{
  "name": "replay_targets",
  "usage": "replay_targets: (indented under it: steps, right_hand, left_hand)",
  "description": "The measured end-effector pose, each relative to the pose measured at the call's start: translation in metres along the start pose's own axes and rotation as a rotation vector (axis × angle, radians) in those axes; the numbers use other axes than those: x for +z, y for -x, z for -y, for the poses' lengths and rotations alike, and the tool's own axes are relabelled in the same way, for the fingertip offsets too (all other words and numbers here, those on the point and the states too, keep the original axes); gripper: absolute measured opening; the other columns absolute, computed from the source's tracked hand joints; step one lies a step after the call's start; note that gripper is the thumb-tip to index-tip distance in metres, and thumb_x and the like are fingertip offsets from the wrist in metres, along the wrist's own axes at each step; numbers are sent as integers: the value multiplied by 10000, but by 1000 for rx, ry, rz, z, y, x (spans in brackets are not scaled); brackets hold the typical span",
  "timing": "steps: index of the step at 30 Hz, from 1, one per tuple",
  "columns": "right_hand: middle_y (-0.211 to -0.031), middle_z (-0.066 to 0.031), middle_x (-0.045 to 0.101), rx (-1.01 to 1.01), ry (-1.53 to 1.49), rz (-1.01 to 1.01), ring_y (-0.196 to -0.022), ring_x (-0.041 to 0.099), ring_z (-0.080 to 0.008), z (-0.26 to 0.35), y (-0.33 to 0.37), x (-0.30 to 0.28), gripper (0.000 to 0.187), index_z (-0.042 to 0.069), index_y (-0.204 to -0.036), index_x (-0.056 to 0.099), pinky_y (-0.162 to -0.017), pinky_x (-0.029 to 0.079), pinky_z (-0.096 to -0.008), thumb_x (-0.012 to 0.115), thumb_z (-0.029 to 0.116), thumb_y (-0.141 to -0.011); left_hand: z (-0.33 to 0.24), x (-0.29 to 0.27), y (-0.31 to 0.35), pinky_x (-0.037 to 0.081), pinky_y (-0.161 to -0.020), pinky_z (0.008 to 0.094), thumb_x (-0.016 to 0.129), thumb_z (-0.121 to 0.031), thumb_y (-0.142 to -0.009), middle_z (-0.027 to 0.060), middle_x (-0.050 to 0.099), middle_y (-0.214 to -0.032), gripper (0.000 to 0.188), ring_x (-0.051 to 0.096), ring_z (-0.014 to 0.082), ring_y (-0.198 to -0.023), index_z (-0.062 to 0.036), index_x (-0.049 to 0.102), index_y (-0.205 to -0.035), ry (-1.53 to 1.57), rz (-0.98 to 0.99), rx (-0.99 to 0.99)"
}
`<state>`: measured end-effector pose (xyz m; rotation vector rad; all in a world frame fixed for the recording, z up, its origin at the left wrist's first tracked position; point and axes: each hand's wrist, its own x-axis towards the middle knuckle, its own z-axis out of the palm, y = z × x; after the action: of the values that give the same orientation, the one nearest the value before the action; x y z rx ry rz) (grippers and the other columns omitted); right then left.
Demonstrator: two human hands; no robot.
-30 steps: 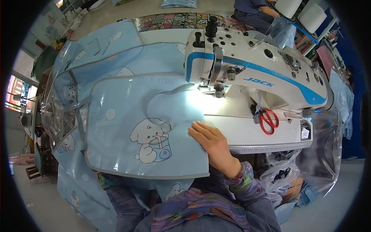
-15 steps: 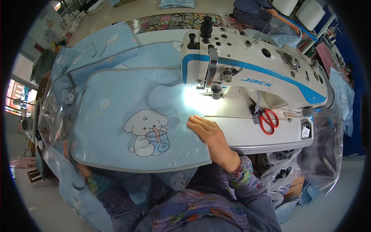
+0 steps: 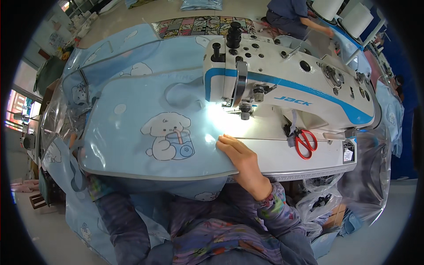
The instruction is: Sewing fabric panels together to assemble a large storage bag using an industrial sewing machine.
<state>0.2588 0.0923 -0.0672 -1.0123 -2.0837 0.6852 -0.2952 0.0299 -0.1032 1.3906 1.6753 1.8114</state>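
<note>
A light blue, glossy fabric panel [image 3: 119, 137] with a puppy print and grey bound edges lies across the sewing machine's bed, its right part under the needle area. My right hand [image 3: 244, 162] rests on the panel's right edge, just in front of the machine's lit needle [image 3: 229, 115]; its fingers are stretched out and lie flat. At the panel's far left, my left hand [image 3: 73, 140] is almost wholly hidden behind the fabric, with only a sliver of skin showing, so its fingers cannot be made out. A grey-blue strap [image 3: 77, 179] hangs below the panel's left corner.
Red-handled scissors [image 3: 305, 144] lie on the machine bed right of my hand. The white and blue sewing machine [image 3: 287, 81] spans the right side. More blue printed fabric [image 3: 119, 39] is heaped behind. Plastic bags [image 3: 320, 201] hang below the bed. Another person [image 3: 289, 17] works at the back right.
The panel has shifted away from me, its near edge and puppy print now higher in view. My left arm has moved forward with it; my right hand stays by the needle.
</note>
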Motion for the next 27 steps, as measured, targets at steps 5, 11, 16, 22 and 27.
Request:
replay_targets:
  steps: [5, 11, 16, 22, 27]
  right_hand:
    - [-1324, -215, 637, -9, 144, 14, -1279, 592, -395, 4, 2, 7, 572, -21, -1248, 652, -1073, 502, -446, 638, -137, -687]
    - [-1307, -205, 653, -62, 247, -61, -1267, 606, -362, 2, 1, 20, 535, -24, -1244, 662, -1055, 515, -427, 616, -117, -719]
    - [-1293, -190, 665, -15, 273, -71, -1254, 617, -349, -2, -5, 22, 511, -7, -1247, 669, -1040, 524, -420, 613, -101, -747]
    - [-1330, -139, 659, -14, 320, -18, -1255, 614, -302, -2, -16, 14, 516, 66, -1272, 685, -1004, 485, -398, 610, -72, -781]
    - [-1408, -90, 620, -3, 405, 40, -1297, 572, -239, -2, -24, 14, 532, 122, -1309, 680, -994, 410, -367, 593, -40, -811]
  left_hand:
    - [66, -62, -25, 564, -916, 343, 474, -256, -1084, 157, 629, -1278, 403, 668, 232, -1082, -8, 498, -1402, 91, 146, -280]
    - [138, -128, -53, 562, -903, 335, 469, -269, -1083, 135, 640, -1259, 383, 677, 220, -1048, -14, 533, -1362, 237, 327, -543]
    - [173, -134, -67, 582, -778, 348, 535, -268, -1058, 134, 704, -1052, 304, 696, 249, -884, -18, 650, -1186, -803, -193, 296]
    - [118, -106, -91, 573, -797, 323, 549, -237, -1056, 125, 668, -1142, 333, 665, 205, -922, -1, 571, -1290, 47, 6, -30]
    - [83, -48, -113, 460, -1023, 348, 522, -210, -1056, 139, 623, -1291, 359, 594, 252, -1168, -17, 568, -1356, -625, 123, 271]
